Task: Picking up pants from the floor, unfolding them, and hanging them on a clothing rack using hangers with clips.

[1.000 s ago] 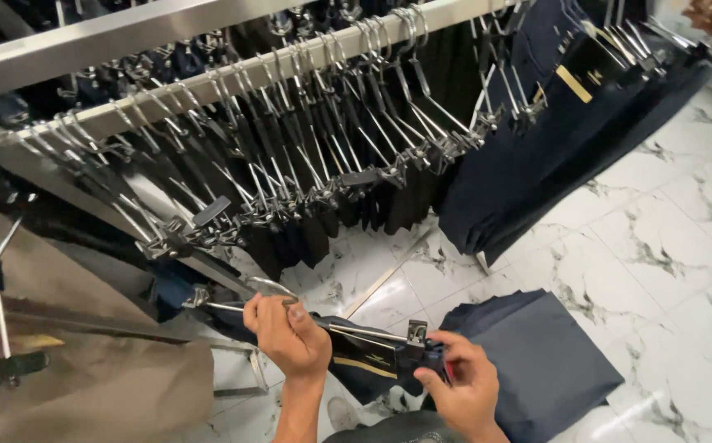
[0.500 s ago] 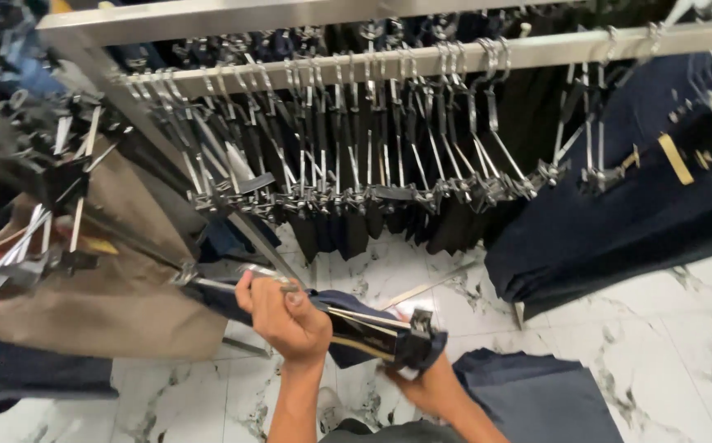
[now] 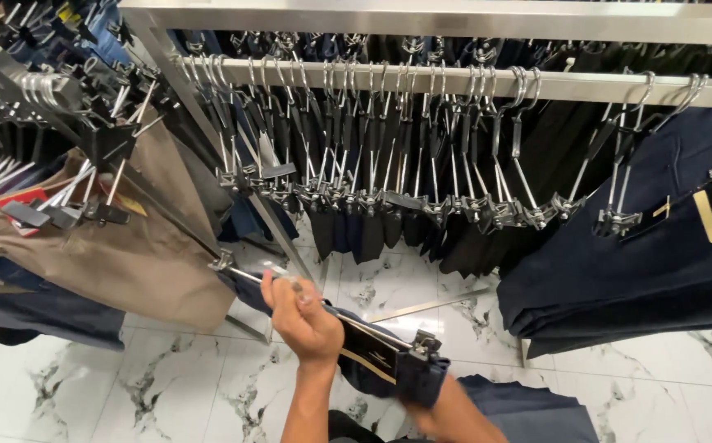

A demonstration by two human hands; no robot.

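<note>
My left hand (image 3: 305, 318) grips the middle of a metal clip hanger (image 3: 323, 316) that carries dark blue trousers (image 3: 389, 369). The hanger lies slanted, one clip at the upper left and the other at the lower right. My right hand is under the trousers near the lower right clip, and only its wrist (image 3: 454, 410) shows. Its fingers are hidden by the cloth. Just above hangs a steel rail (image 3: 454, 82) packed with several clip hangers holding dark trousers (image 3: 372, 230).
Navy trousers (image 3: 643, 271) hang at the right, tan trousers (image 3: 126, 254) at the left on a second rack. A folded blue garment (image 3: 528, 410) lies on the white marble floor (image 3: 167, 385). A slanted rack post (image 3: 208, 139) stands by my left hand.
The view has swung left and closer to the rail. Both hands have lifted the hanger with the trousers a little; my right hand has slipped under the cloth.
</note>
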